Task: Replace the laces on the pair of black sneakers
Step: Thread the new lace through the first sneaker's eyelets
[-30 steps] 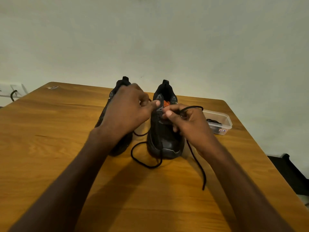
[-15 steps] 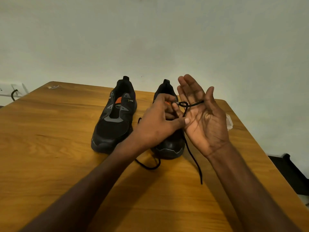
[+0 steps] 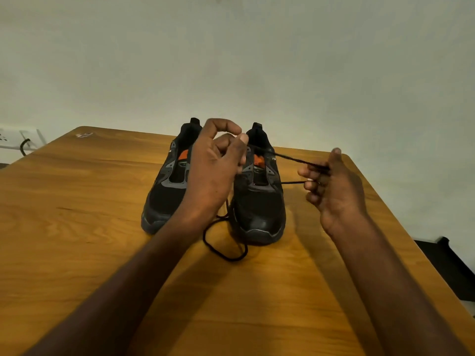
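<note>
Head view: left hand [image 3: 213,173] fingers pinching black lace [image 3: 290,157] at frame centre, right hand [image 3: 331,186] fingers gripping it taut, apparently for threading right sneaker [image 3: 259,201].

Wooden table [image 3: 77,227] before plain wall [image 3: 231,60]

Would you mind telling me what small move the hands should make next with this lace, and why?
Probably the right hand should keep drawing the black lace outward. The lace runs taut between the left hand, pinching it above the right sneaker, and the right hand, yet a slack loop lies on the table by the toe.
</note>
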The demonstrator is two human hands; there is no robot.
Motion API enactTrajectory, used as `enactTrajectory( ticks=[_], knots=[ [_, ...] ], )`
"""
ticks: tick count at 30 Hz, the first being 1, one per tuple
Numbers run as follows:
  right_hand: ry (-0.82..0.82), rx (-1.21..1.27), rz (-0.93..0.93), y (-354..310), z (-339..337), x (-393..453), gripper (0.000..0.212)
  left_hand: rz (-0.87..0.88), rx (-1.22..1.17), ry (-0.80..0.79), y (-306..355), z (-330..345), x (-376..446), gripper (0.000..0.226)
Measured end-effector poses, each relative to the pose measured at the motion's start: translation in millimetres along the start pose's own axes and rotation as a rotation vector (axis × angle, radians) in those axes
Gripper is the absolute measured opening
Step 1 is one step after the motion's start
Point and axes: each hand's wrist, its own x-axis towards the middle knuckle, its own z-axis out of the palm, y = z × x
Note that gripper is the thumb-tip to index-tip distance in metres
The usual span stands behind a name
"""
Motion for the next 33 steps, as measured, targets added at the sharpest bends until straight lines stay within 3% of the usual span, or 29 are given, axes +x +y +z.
enactTrajectory(
  ticks=[5,6,8,10,11,12,13,16,19,21,23,25,27,30,32,33],
  knots=[
    [-0.116,-0.429,0.103,-7,-5,0,0.080,-0.011,-0.067,0.015,-6,-6,4,0.015],
    [-0.059,-0.585,0.033,-3,-4,0,0.080,-0.003,-0.041,0.011,-5,-7,4,0.015],
    [0.215,-0.906,-0.222,6,-3,2,0.071,0.029,0.044,-0.016,-5,-6,2,0.015],
    [0.386,-0.890,-0.537,9,-2,2,0.039,0.049,0.106,-0.060,-6,-4,0,0.016],
    [0.343,-0.783,-0.670,6,-1,1,0.019,0.062,0.127,-0.081,-7,-3,-1,0.016],
    [0.219,-0.675,-0.765,3,2,-1,0.014,0.071,0.145,-0.103,-9,-2,-1,0.017],
    [0.048,-0.568,-0.798,-1,6,-4,0.022,0.071,0.153,-0.126,-10,-1,-1,0.017],
    [-0.409,-0.380,-0.661,-2,18,-16,0.027,0.040,0.103,-0.165,-11,1,-2,0.022],
    [-0.371,-0.421,-0.640,7,19,-12,0.015,0.023,0.090,-0.160,-9,-1,-2,0.024],
    [-0.337,-0.394,-0.622,8,16,-9,0.021,0.018,0.090,-0.180,-9,-2,-1,0.024],
    [-0.419,-0.333,-0.563,6,14,-10,0.036,0.008,0.078,-0.218,-9,-1,-1,0.026],
    [-0.529,-0.300,-0.514,6,16,-12,0.030,-0.008,0.067,-0.236,-11,1,-2,0.027],
    [-0.431,-0.356,-0.531,11,19,-9,0.018,-0.021,0.074,-0.213,-14,2,-4,0.026],
    [0.059,-0.454,-0.526,17,15,0,0.011,-0.034,0.123,-0.139,-18,0,-1,0.017],
    [0.276,-0.675,-0.555,19,7,4,0.013,-0.058,0.115,-0.093,-19,-2,1,0.014],
    [0.300,-0.817,-0.602,21,5,5,0.018,-0.068,0.115,-0.078,-20,-2,1,0.013]
  ],
)
